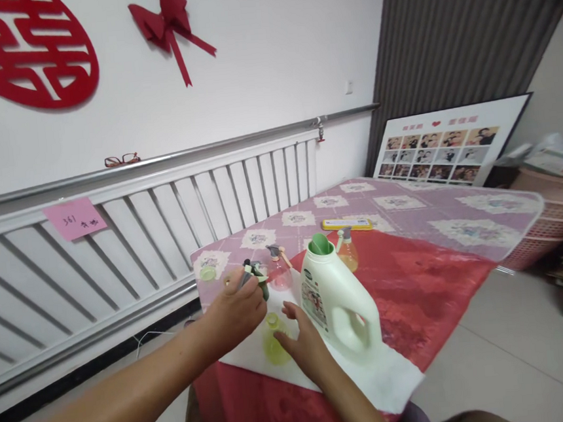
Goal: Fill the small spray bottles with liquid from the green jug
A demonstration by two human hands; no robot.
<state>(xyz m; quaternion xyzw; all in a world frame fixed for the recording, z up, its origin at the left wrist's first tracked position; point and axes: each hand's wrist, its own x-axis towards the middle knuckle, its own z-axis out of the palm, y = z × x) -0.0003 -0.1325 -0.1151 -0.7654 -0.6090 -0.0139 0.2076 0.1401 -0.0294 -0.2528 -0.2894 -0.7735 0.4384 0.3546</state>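
My left hand (238, 305) is closed around a grey spray head (246, 278), partly hidden by the fingers. Below it stands a yellow-green clear bottle (274, 348) with its neck uncovered. Beside that bottle my right hand (305, 340) is open, thumb and fingers apart around its right side; whether they touch it I cannot tell. A dark green bottle (264, 287) is half hidden behind my left hand. Just beyond is a pink spray bottle (281, 276) with a grey head. To the right stands a large pale green jug (339, 304) with a green cap (320, 243) on its mouth.
An orange spray bottle (348, 256) stands behind the jug. Farther back lies a yellow-edged flat pack (346, 224). A white sheet (392, 375) and a red cloth (416, 284) cover part of the table. A small green lid (208, 272) lies near the radiator (163, 215).
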